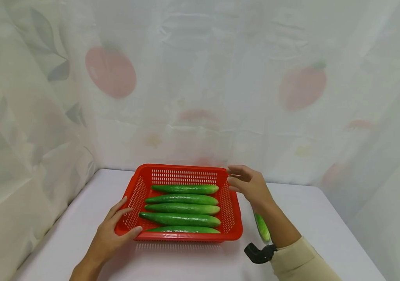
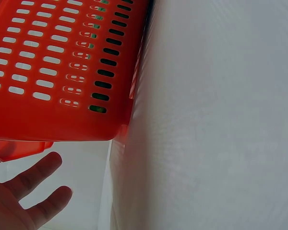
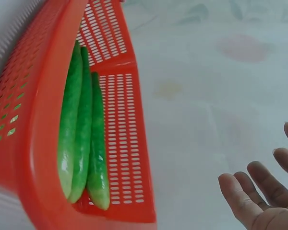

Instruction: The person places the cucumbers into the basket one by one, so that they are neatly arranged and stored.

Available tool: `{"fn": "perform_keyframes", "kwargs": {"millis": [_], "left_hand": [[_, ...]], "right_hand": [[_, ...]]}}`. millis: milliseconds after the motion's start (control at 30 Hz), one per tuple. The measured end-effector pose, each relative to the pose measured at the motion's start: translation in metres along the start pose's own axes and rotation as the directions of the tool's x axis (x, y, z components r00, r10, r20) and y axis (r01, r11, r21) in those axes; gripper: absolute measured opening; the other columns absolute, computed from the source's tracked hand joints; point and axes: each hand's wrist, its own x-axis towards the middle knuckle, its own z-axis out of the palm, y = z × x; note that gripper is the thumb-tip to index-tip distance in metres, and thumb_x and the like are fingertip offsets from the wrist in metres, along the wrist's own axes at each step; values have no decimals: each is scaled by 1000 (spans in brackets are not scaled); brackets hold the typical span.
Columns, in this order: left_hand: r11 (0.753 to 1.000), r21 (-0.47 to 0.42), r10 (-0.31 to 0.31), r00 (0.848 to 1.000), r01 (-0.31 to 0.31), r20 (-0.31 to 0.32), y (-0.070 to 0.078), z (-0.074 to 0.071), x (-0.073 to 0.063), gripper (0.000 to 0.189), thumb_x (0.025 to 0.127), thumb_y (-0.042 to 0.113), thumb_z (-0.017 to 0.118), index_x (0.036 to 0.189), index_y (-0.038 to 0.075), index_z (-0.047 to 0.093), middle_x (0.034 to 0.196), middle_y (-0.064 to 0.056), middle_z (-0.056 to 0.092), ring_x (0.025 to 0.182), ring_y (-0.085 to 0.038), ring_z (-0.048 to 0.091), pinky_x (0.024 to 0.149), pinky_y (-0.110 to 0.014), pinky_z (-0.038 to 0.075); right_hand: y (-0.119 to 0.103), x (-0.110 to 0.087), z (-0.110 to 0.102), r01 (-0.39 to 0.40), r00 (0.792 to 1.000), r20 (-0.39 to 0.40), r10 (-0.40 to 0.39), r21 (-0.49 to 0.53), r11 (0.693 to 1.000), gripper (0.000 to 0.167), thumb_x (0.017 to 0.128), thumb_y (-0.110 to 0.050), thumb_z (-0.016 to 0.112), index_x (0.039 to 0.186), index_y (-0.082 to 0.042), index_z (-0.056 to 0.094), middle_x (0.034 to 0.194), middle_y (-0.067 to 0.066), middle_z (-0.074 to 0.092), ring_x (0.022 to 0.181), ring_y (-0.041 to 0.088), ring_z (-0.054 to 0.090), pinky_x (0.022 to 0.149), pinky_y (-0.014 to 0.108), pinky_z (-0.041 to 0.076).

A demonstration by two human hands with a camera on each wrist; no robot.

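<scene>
A red plastic basket (image 1: 186, 235) holds several green cucumbers (image 1: 182, 208) lying side by side, their paler ends to the right. At its front left corner is my left hand (image 1: 110, 230), thumb and fingers spread. In the left wrist view those fingers (image 2: 36, 178) extend beside the basket wall (image 2: 53, 117); whether they touch it I cannot tell. My right hand (image 1: 250, 185) hovers by the basket's right rim, its fingers loosely bent and holding nothing. The right wrist view shows those fingers (image 3: 264, 189) apart from the basket (image 3: 41, 143). Another cucumber (image 1: 262, 227) lies on the table, partly hidden by my right forearm.
The white table (image 1: 172, 265) runs out on both sides of the basket. A pale curtain (image 1: 200, 86) with printed fruit hangs behind it, with further sheets left and right. A black device (image 1: 258, 253) is strapped at my right wrist, by the beige sleeve.
</scene>
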Motion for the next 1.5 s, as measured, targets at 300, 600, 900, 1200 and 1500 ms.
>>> {"fn": "perform_keyframes", "kwargs": {"millis": [300, 600, 900, 1200, 1500], "left_hand": [[1000, 0, -13, 1000, 13, 11, -2, 0, 0, 55, 77, 32, 81, 123, 11, 60, 151, 3, 33, 132, -33, 34, 91, -65, 35], [1000, -10, -2, 1000, 2, 0, 0, 0, -1, 53, 77, 30, 82, 121, 11, 61, 151, 3, 34, 132, -34, 35, 91, -64, 35], [1000, -12, 5, 1000, -5, -8, -2, 0, -1, 53, 77, 30, 82, 121, 10, 62, 150, 2, 34, 132, -32, 35, 92, -63, 35], [1000, -12, -1, 1000, 1, -3, -3, 0, -1, 54, 77, 30, 82, 122, 10, 61, 150, 2, 34, 133, -32, 34, 91, -65, 35], [1000, -19, 8, 1000, -9, -8, -3, 0, -2, 53, 77, 30, 82, 122, 10, 61, 151, 3, 34, 133, -32, 34, 92, -62, 35]], "right_hand": [[-3, -26, -21, 57, 993, -100, -65, -85, 995, 38, 94, -21, 66, 129, -9, 58, 126, 7, 59, 113, 24, 58, 82, 36, 52], [-4, -50, -38, 105, 973, -189, -134, -159, 982, 36, 95, -20, 64, 128, -8, 59, 126, 6, 60, 112, 23, 58, 83, 29, 51], [7, -69, -50, 109, 949, -272, -161, -198, 974, 37, 93, -12, 66, 128, -3, 59, 125, 11, 60, 112, 20, 57, 84, 23, 48], [25, -83, -64, 124, 927, -331, -177, -175, 977, 40, 91, -6, 68, 129, 1, 57, 126, 12, 59, 113, 18, 57, 87, 20, 46], [44, -91, -72, 93, 892, -424, -159, -170, 981, 39, 90, -3, 68, 127, 2, 58, 122, 9, 62, 112, 18, 57, 87, 18, 45]]}}
